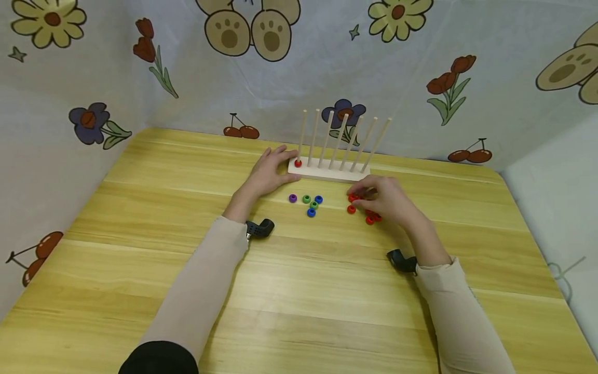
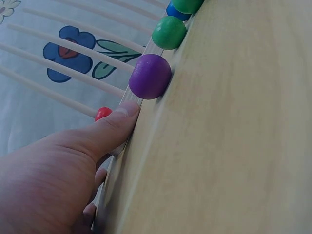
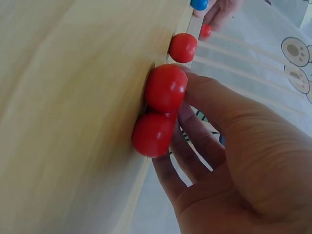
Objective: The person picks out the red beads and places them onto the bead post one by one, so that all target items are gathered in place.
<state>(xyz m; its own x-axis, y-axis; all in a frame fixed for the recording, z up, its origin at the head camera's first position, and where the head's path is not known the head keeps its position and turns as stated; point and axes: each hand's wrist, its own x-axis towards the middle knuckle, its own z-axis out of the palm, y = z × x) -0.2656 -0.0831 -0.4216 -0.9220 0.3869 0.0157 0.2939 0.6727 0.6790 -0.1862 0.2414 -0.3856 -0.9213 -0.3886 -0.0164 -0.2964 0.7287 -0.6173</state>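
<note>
A pale wooden peg stand (image 1: 329, 171) with several upright rods stands toward the back of the table. One red bead (image 1: 298, 163) sits at the foot of its leftmost rod. My left hand (image 1: 271, 171) grips the stand's left end, thumb along the front edge and fingers behind it. Over a group of loose red beads (image 1: 370, 220), my right hand (image 1: 385, 197) pinches a red bead (image 1: 352, 198) between thumb and index finger, low over the table. Two red beads (image 3: 165, 87) stand large before that hand in the right wrist view, partly hiding the fingertips.
Between the hands lie a purple bead (image 1: 293, 198), green beads (image 1: 306, 199) and blue beads (image 1: 311, 212). A patterned cloth (image 1: 187, 78) hangs behind the wooden table (image 1: 299, 301). Dark wrist cameras (image 1: 260, 228) jut inward from both sleeves.
</note>
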